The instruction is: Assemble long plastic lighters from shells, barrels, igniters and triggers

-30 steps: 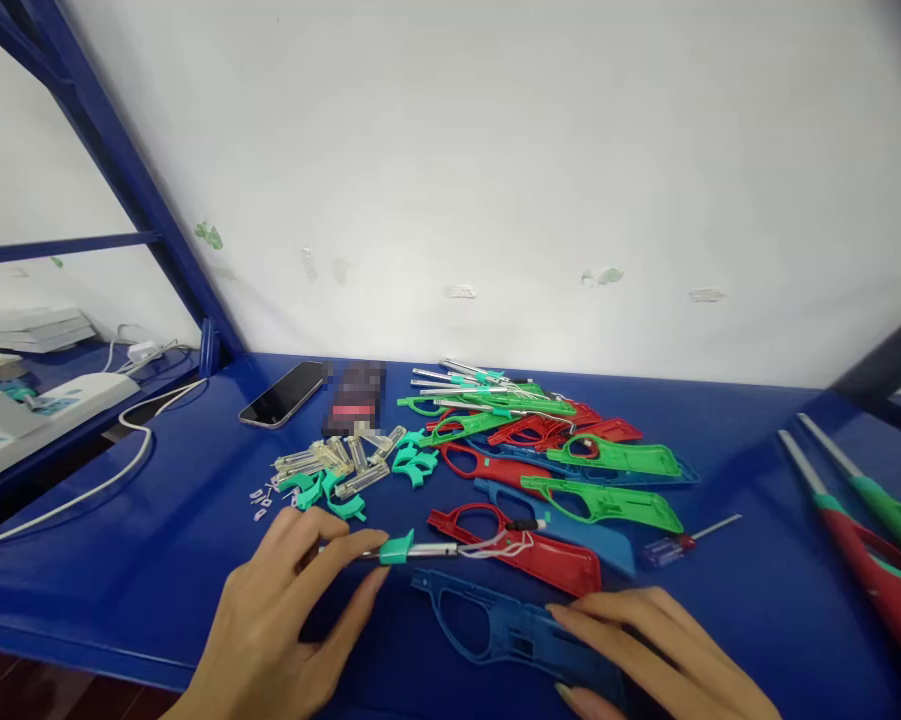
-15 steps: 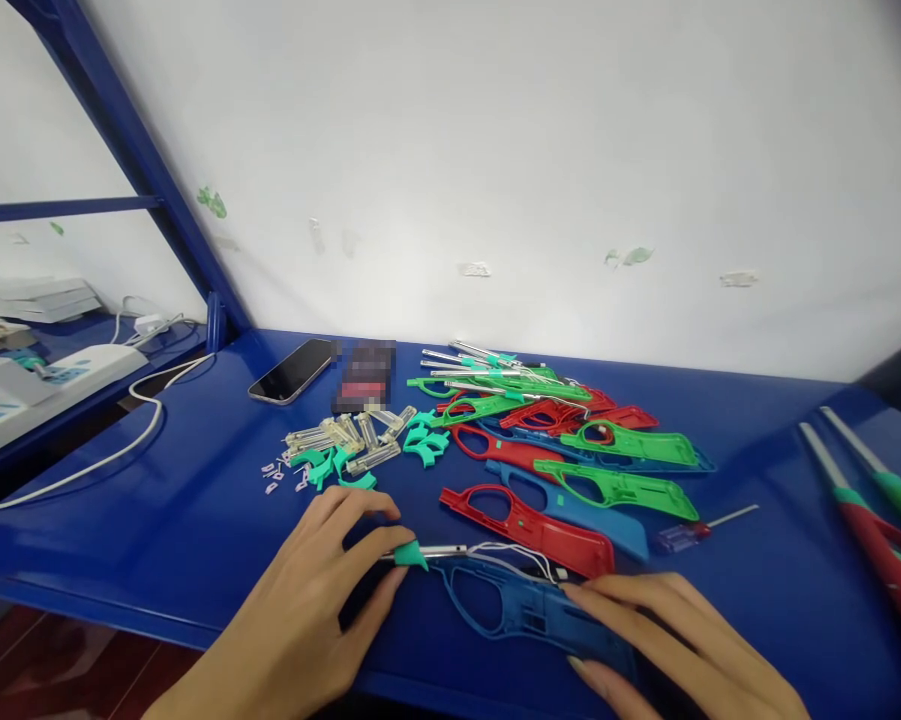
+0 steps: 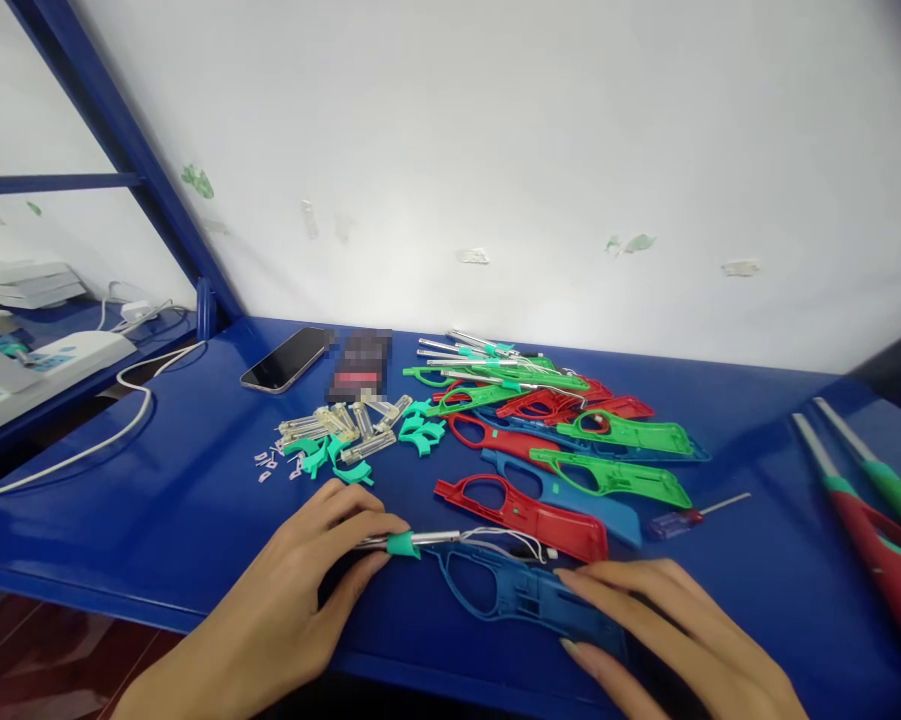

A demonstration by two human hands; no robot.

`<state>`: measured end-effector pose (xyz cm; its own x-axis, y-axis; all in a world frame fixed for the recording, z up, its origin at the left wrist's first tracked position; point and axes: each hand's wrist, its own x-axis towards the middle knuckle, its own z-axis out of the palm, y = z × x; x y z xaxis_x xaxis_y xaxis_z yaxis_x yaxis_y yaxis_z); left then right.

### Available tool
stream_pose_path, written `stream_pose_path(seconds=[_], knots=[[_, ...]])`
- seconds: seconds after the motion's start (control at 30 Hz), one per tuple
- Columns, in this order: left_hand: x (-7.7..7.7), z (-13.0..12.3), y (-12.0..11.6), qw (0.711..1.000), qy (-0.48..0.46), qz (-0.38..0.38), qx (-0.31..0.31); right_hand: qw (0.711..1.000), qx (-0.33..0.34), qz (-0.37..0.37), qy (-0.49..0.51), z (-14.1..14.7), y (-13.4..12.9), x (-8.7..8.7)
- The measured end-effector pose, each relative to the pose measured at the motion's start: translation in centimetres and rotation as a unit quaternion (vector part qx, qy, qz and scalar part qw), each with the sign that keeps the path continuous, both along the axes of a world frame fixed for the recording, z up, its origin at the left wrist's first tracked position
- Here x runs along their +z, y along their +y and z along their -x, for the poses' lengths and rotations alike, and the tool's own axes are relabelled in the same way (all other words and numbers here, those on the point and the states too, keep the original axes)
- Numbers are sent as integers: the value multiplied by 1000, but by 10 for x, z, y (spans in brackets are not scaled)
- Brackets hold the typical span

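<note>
My left hand (image 3: 307,570) is closed on a metal lighter tube (image 3: 439,538) with a teal collar (image 3: 403,544), pinching it between thumb and fingers at the collar. White wires (image 3: 495,537) run from the tube's right end to a small white connector (image 3: 551,554). Just below lies a blue lighter handle half (image 3: 514,585), its inner ribs facing up and its narrow nose at the collar. My right hand (image 3: 667,625) grips the wide right end of this shell, fingers along the top edge and thumb at the lower one.
Behind my hands lie a red handle half (image 3: 525,515), more coloured shells and wired metal tubes (image 3: 480,378). Teal triggers (image 3: 422,435), clear plastic parts (image 3: 330,425) and a phone (image 3: 285,360) are at left. A screwdriver (image 3: 675,522) and whole lighters (image 3: 862,540) lie at right.
The whole view has shifted slightly. My left fingers have moved a little on the tube, showing more of it left of the collar. My right hand keeps its place on the blue shell.
</note>
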<state>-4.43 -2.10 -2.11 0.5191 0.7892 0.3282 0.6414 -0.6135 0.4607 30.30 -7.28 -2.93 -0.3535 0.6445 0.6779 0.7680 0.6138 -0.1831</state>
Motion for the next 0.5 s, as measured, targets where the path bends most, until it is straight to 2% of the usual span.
stream_pose_path(seconds=[0.2,0.5], knots=[[1,5,1,997,-27,78,-9,1000,-17,-10,-12,5,2,3],[5,20,2,997,-58,47,14,998,-44,26,-27,4,-4,0]])
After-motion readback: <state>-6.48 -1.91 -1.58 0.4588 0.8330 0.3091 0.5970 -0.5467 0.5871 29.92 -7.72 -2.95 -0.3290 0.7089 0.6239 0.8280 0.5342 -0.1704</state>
